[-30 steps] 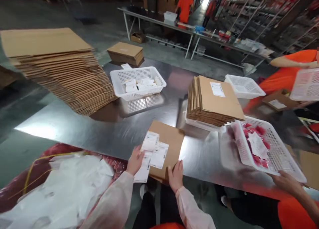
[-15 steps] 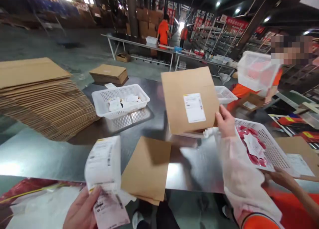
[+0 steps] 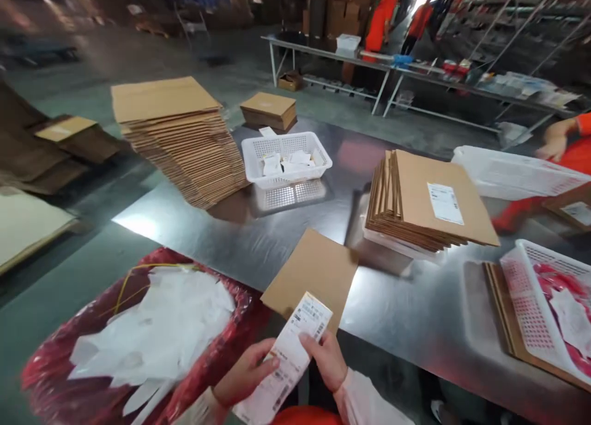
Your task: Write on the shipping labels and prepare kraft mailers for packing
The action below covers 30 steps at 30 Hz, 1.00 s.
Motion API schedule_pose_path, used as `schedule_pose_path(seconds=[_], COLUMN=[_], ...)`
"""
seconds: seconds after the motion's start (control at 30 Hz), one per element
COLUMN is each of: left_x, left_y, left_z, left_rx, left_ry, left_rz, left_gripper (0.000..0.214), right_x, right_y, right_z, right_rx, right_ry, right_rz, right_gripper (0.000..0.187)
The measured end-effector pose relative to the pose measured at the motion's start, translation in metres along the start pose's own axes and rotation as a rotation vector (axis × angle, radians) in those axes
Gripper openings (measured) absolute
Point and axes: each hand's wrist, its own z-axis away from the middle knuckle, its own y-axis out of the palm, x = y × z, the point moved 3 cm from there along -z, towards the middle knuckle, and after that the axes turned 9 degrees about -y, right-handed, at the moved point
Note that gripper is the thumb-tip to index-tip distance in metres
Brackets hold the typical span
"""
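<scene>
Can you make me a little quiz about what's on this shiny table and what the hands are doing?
1. True or false: both hands hold the strip of labels.
2. What lies in the white basket in the middle of the table? A) white packets B) apples C) bottles
3. Fill in: the flat cardboard piece lies just beyond the ____ hand, at the table's near edge.

Key
1. True: the left hand and the right hand both pinch it.
2. A
3. right
</scene>
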Motion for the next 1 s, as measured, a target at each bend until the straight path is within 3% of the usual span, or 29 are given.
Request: schedule_pose_path(seconds=[0.07,0.23,0.37,0.53,0.63,0.73,0.8,0.93,1.0], left_x=[0.007,0.022,0.023,0.010,-0.001,-0.007,-0.005,0.014,0.030], left_y=[0.001,0.005,0.015,0.019,0.019,0.016,0.010,-0.003,-0.006], left_z=[-0.004,-0.031,-0.060,-0.100,-0.122,-0.137,-0.141,-0.129,-0.111], left_rx=[0.073,-0.205,-0.322,-0.471,-0.363,-0.171,-0.107,-0.134,-0.171], left_ry=[-0.030,-0.104,-0.057,-0.027,-0.059,-0.148,-0.208,-0.255,-0.274], left_rz=[0.102,0.146,0.136,0.142,0.183,0.234,0.253,0.247,0.212], left_gripper=[0.049,0.045,0.043,0.046,0.040,0.060,0.066,0.068,0.064], right_x=[-0.018,-0.005,0.019,0.031,0.035,0.037,0.038,0.034,0.030], right_y=[0.008,-0.009,-0.029,-0.050,-0.071,-0.097,-0.112,-0.129,-0.130], right_z=[0.006,-0.011,-0.036,-0.072,-0.110,-0.160,-0.191,-0.225,-0.227], right_rx=[-0.047,-0.091,-0.098,-0.182,-0.297,-0.412,-0.486,-0.573,-0.610], right_ry=[0.016,0.014,-0.045,-0.175,-0.276,-0.293,-0.279,-0.240,-0.214], right_rz=[0.038,0.243,0.464,0.536,0.658,0.754,0.822,0.938,1.006], right_gripper=[0.058,0.053,0.041,0.040,0.039,0.037,0.036,0.036,0.049])
